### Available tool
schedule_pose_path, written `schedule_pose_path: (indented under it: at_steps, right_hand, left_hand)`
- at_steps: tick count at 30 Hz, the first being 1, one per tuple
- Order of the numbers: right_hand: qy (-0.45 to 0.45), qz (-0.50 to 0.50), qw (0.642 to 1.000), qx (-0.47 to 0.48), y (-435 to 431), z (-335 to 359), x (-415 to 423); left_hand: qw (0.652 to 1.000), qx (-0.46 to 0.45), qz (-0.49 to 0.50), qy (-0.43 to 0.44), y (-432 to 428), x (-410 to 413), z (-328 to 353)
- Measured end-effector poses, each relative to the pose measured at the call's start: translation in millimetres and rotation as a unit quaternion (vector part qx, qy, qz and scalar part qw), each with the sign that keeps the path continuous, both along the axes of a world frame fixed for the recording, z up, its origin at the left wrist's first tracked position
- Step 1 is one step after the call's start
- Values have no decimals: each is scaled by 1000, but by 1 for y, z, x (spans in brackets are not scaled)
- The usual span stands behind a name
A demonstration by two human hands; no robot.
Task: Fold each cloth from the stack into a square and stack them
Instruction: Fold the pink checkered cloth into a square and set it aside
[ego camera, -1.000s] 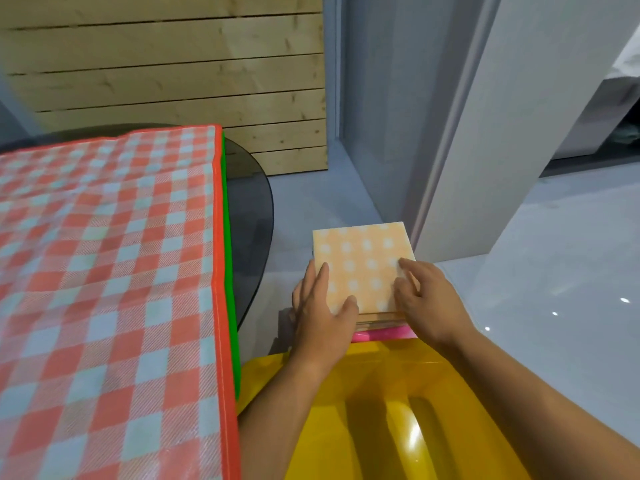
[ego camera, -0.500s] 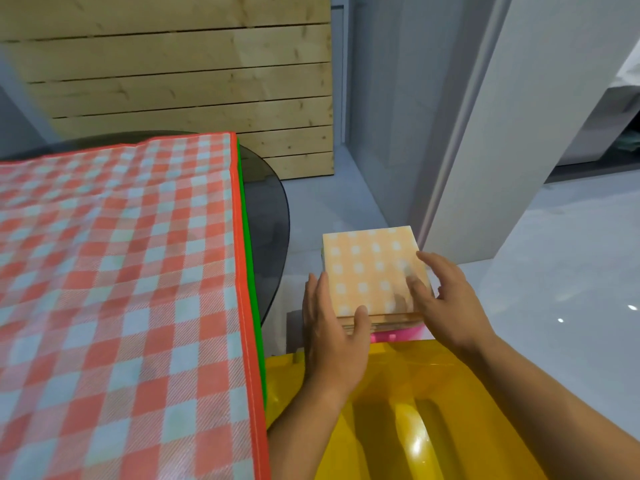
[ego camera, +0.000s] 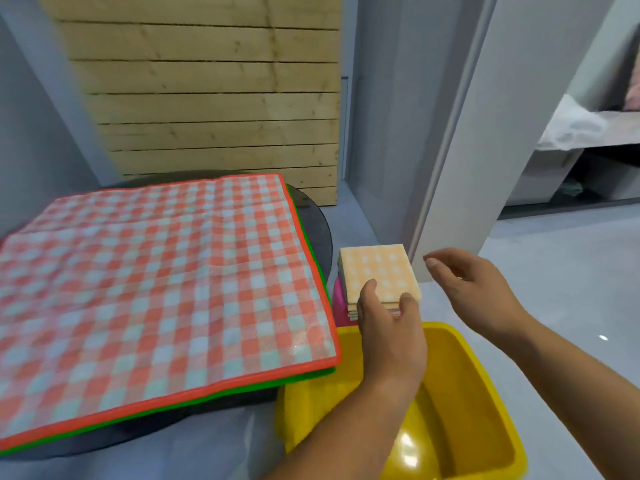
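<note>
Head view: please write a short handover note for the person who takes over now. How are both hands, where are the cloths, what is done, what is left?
Left hand: grips the near edge of the folded stack.
Right hand: open, in the air right of the stack, touching nothing.
The stack stands on a pink object, beyond the yellow bin.
Done: several squares stacked, an orange dotted one on top.
Left: checked cloth and green-edged cloth under it, flat on the dark table.
</note>
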State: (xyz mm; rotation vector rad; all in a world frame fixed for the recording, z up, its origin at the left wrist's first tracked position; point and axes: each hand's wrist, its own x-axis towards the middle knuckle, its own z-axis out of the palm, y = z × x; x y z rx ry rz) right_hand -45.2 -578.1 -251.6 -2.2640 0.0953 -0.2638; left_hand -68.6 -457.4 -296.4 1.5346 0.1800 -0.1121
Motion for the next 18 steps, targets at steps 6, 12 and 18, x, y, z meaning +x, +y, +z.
schedule_pose_path:
  at_steps: [6, 12, 18]
  right_hand:
    - [-5, 72, 997, 3, 73, 55, -34]
    - [40, 201, 978, -36, 181, 70, -51]
    - [80, 329, 927, -160, 266, 47, -47]
  left_hand:
    - [998, 20, -34, -47, 113, -26, 79]
    - [933, 302, -84, -178, 273, -49, 83]
    - [771, 589, -195, -146, 409, -60, 62]
